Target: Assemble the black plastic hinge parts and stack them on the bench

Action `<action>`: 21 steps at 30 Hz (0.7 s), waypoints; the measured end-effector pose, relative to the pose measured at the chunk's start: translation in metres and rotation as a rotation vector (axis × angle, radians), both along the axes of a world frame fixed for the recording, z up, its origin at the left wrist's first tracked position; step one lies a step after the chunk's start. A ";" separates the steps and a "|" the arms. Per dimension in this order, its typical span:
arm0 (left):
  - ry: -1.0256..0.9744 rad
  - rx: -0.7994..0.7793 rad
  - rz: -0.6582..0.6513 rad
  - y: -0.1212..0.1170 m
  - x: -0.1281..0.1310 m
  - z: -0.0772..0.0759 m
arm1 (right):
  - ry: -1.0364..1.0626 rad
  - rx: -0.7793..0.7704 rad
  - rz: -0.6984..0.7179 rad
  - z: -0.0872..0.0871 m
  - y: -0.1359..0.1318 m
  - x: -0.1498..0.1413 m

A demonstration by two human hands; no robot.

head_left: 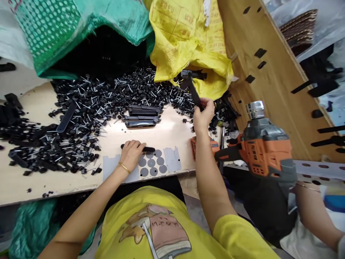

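My left hand (131, 153) rests on the wooden table (32, 180), fingers curled over a flat black plastic bar (149, 149) that lies just behind a grey sheet with round grey discs (152, 162). My right hand (203, 114) is raised near the table's right end and pinches another long black bar (193, 91), tilted up toward the yellow bag. A small stack of the same black bars (142, 116) lies between both hands, a little farther back.
A big heap of small black pieces with metal pins (81, 118) covers the table's left and back. A green sack (64, 32) and a yellow bag (188, 39) stand behind. An orange and grey power drill (265, 151) sits at the right, by another person's arm (315, 212).
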State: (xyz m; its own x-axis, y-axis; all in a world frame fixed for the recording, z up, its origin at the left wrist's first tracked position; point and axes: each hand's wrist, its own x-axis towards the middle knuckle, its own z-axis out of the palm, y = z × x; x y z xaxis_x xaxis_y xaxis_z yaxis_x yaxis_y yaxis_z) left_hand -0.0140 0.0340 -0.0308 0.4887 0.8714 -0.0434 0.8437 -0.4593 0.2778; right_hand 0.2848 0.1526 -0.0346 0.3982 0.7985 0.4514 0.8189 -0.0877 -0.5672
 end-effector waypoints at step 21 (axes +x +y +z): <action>-0.059 -0.073 0.115 -0.008 -0.002 0.011 | 0.205 -0.792 0.244 0.010 -0.137 -0.086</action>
State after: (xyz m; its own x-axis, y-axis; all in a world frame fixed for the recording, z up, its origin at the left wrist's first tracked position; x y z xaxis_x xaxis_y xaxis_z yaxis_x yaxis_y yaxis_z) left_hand -0.0165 0.0263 -0.0201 0.3895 0.9173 -0.0828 0.8708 -0.3374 0.3576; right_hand 0.1987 0.0159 -0.0244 0.1870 0.9222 -0.3385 0.7545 -0.3555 -0.5517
